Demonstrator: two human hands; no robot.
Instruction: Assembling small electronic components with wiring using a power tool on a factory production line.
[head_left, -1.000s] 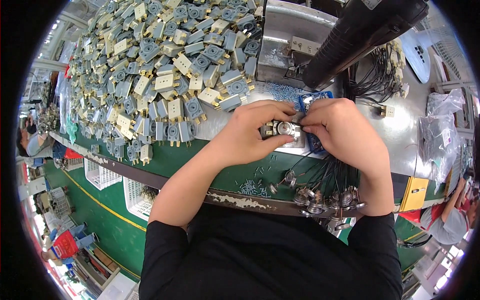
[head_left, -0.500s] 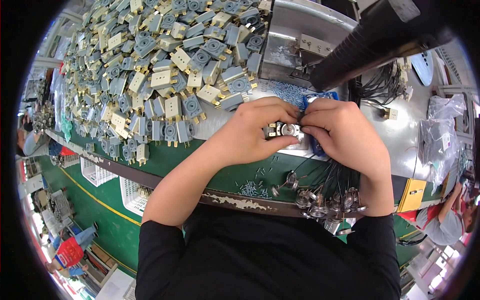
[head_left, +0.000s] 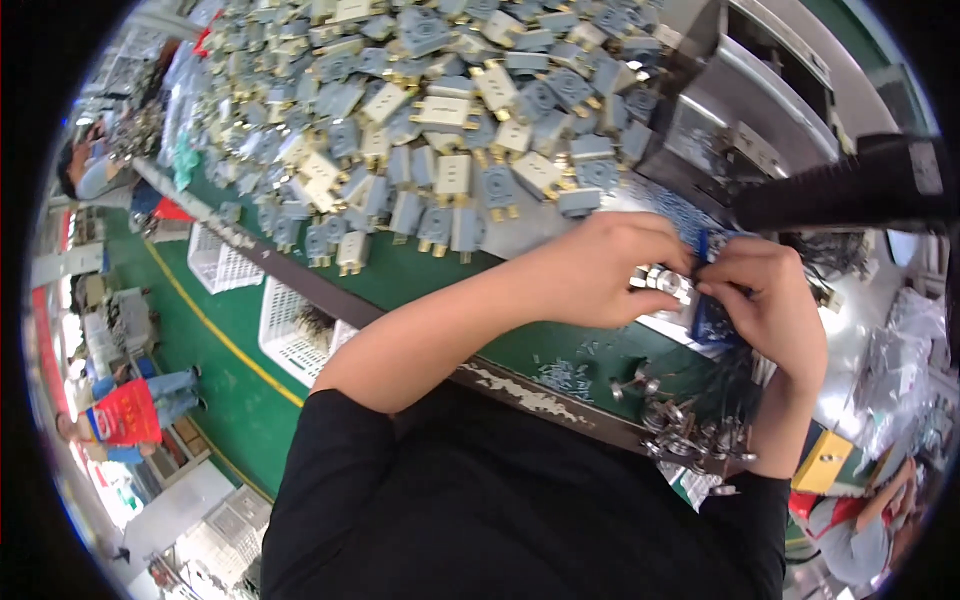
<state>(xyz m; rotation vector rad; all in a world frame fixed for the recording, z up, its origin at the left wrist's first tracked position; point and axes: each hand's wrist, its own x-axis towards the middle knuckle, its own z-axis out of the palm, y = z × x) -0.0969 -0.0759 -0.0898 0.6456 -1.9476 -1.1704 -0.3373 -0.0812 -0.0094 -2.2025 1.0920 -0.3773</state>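
Note:
At the right of the bench, my left hand point(head_left: 622, 268) is closed, thumb and fingers pinching a small thermostat-like part point(head_left: 672, 284) with a round silvery metal face. Against its right side, my right hand point(head_left: 768, 288) has thumb and fingertips pressed together; anything between them is hidden. A blue fixture point(head_left: 712, 322) shows under and between the hands. Loose small screws point(head_left: 565, 377) lie on the green mat nearer to me. Close to my right forearm, several round metal parts with stems and black wires point(head_left: 690, 425) hang at the bench edge.
A large heap of grey and cream switch-like blocks point(head_left: 445, 110) covers the far left of the bench. A thick black cylindrical arm point(head_left: 850, 187) reaches in from the right, near a metal tray point(head_left: 690, 135). White baskets point(head_left: 290, 330) stand below the edge. Other people are farther off.
The whole view has swung, so the bench and hands now appear farther right and slightly lower. Both hands keep their pinching pose around the metal-faced part.

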